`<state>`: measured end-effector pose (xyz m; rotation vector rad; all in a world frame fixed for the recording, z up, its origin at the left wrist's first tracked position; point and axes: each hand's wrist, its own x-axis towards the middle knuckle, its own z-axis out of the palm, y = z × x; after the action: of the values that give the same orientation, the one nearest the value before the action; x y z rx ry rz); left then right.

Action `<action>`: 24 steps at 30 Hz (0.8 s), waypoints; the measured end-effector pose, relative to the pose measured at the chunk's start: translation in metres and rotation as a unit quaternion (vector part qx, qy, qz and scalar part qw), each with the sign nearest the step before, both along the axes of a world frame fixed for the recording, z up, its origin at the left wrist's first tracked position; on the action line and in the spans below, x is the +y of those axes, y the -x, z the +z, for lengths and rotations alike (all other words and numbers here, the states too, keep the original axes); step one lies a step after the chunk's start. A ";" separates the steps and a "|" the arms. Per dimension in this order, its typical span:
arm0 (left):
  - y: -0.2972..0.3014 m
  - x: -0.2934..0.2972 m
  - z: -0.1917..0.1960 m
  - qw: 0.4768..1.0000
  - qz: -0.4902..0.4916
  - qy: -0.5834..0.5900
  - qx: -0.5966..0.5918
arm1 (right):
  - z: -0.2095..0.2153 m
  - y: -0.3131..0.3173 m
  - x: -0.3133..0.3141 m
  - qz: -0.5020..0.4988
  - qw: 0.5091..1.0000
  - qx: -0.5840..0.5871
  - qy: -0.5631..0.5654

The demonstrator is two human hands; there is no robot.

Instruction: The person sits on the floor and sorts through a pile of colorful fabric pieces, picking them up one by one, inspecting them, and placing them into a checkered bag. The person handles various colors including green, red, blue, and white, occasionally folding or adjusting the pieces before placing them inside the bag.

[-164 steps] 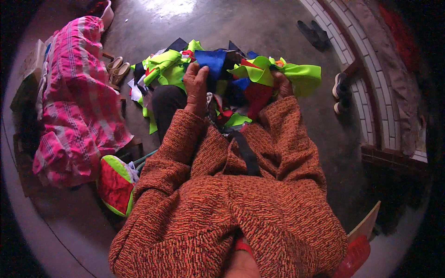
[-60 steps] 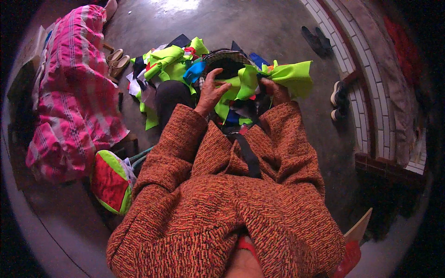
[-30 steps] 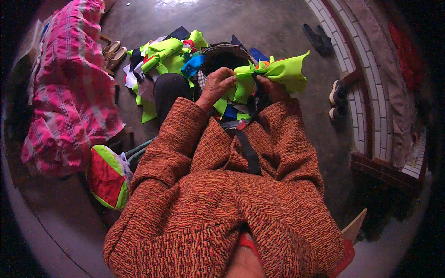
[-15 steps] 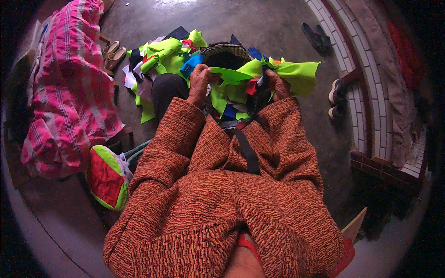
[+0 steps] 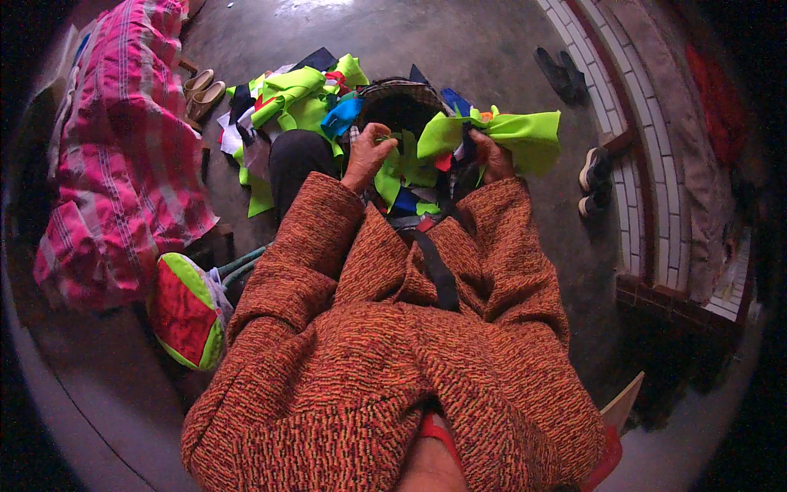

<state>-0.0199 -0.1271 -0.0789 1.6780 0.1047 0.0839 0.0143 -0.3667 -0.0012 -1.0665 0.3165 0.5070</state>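
Note:
My right hand is closed on a bright lime-green cloth piece, which spreads out to both sides of the fingers. Dark and red scraps show just beside that hand. My left hand is pinched, and a narrow, dark greenish scrap edge shows at its fingertips. Between and beyond the hands stands a dark, open container with a checked rim. More lime-green scraps and a blue one lie near my lap, below the hands.
A heap of coloured cloth scraps lies left of the container. Pink plaid cloth drapes at far left, with beige shoes beside it. A red-and-green stuffed piece is near my left elbow. Dark shoes stand by the tiled step at right.
The lime-green cloth no longer stretches between my hands. My left hand has moved slightly nearer to me and right, while my right hand keeps its cloth almost in place.

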 end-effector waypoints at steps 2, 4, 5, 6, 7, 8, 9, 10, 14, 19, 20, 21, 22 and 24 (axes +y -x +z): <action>0.001 -0.004 0.000 0.991 -0.057 0.102 0.063 | 0.004 0.006 0.002 0.032 0.999 -0.004 0.019; 0.002 -0.008 0.004 0.993 -0.089 0.070 0.036 | 0.007 0.009 0.009 0.052 0.998 -0.018 0.043; 0.003 -0.008 0.007 0.993 -0.105 0.054 0.022 | 0.009 0.009 0.011 0.064 0.996 -0.028 0.055; 0.003 -0.008 0.004 0.992 -0.121 0.043 0.006 | 0.010 0.010 0.013 0.077 0.994 -0.035 0.066; 0.003 -0.008 0.004 0.990 -0.142 0.022 -0.012 | 0.010 0.010 0.014 0.090 0.992 -0.043 0.077; 0.003 -0.008 0.004 0.985 -0.168 -0.003 -0.031 | 0.010 0.010 0.014 0.101 0.990 -0.049 0.087; 0.004 -0.007 0.005 0.979 -0.194 -0.029 -0.049 | 0.010 0.009 0.014 0.111 0.988 -0.055 0.096; 0.004 -0.007 0.002 0.979 -0.203 -0.006 -0.025 | 0.010 0.008 0.014 0.118 0.986 -0.059 0.101; 0.005 -0.007 -0.008 0.969 -0.221 0.073 0.079 | 0.005 0.004 0.015 0.114 0.986 -0.062 0.108; 0.000 -0.001 -0.011 0.981 -0.083 0.150 0.087 | 0.021 0.007 0.021 0.044 0.999 -0.002 0.002; 0.002 0.001 0.005 0.979 -0.042 0.162 0.120 | 0.042 0.013 0.027 0.046 0.999 -0.017 -0.011; 0.001 0.002 0.002 0.975 -0.013 0.185 0.125 | 0.036 0.013 0.026 0.009 0.999 -0.037 -0.006; 0.000 0.003 -0.003 0.970 0.017 0.208 0.129 | 0.024 0.012 0.025 -0.029 0.998 -0.056 0.000; -0.004 0.006 -0.018 0.964 0.064 0.235 0.106 | 0.025 0.012 0.027 -0.054 0.996 -0.072 -0.001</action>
<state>-0.0161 -0.1215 -0.0968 1.2004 0.3661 -0.0236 0.0022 -0.3400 0.0235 -1.0715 0.2443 0.3323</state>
